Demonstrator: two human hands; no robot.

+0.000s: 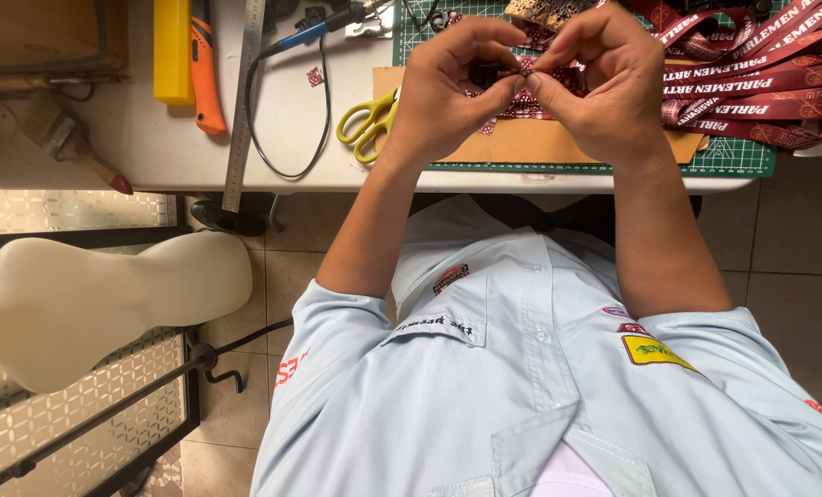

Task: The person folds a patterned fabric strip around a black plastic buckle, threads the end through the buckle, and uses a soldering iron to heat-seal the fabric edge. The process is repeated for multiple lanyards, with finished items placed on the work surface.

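I pinch a patterned maroon strap [521, 87] and, perhaps, a small dark clip [485, 72] between left hand [448, 87] and right hand [604, 83]; unworked lanyards [761, 83] lie beyond my grip.

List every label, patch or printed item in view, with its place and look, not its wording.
Printed lanyards: heaped on the table's right, dark red with white lettering.
Chest patch: shirt pocket, slanted, black and red.
Yellow patch: opposite side of the shirt, yellow with red edge.
Patterned strap piece: below both hands' fingers, red and white.

Left hand [452, 87] and right hand [604, 83] meet fingertip to fingertip, apparently pinching, forearms angled inward.
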